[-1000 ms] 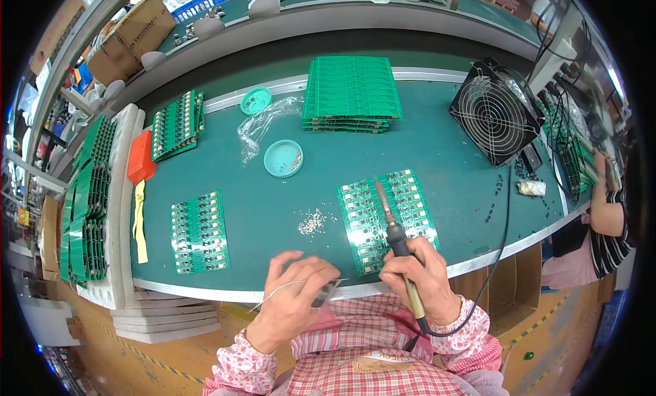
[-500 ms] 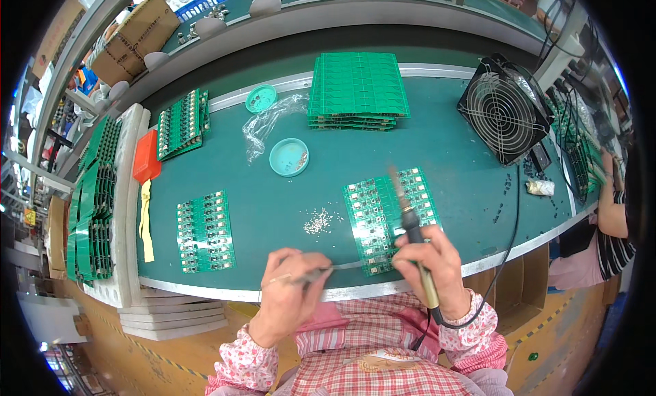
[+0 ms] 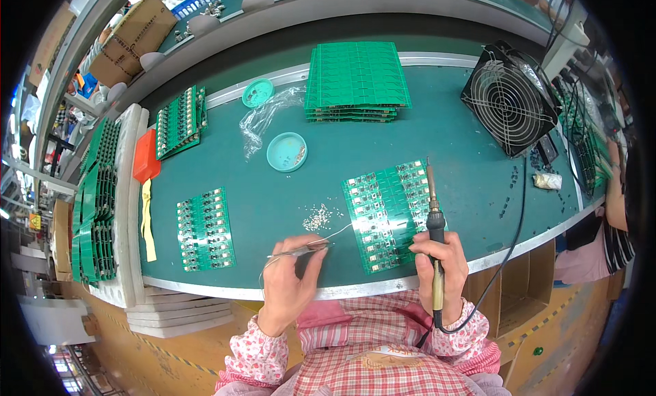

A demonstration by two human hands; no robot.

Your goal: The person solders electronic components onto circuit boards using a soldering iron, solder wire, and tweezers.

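My right hand [image 3: 443, 269] is closed round the handle of a soldering iron [image 3: 436, 222]. The iron points away from me, its tip by the far right corner of a green circuit board [image 3: 383, 215] with rows of small parts. My left hand [image 3: 288, 280] pinches metal tweezers [image 3: 301, 251], left of that board. A thin solder wire [image 3: 342, 231] runs from the same hand to the board's left side. Just beyond the left hand lies a scatter of tiny pale components [image 3: 318, 218]. Another populated circuit board [image 3: 205, 230] lies farther left.
A stack of green boards [image 3: 357, 82] stands at the back, with a black fan [image 3: 509, 102] to its right. Round turquoise dishes [image 3: 287, 152] and crumpled clear plastic [image 3: 263, 126] sit mid-table. Boards [image 3: 181, 126], a red box [image 3: 146, 157] and a foam tray [image 3: 130, 211] are at left.
The soldering iron has swung right, from above the board's middle to its right side. My left hand's tweezers have drawn back from the board's near edge, and the solder wire now shows reaching the board.
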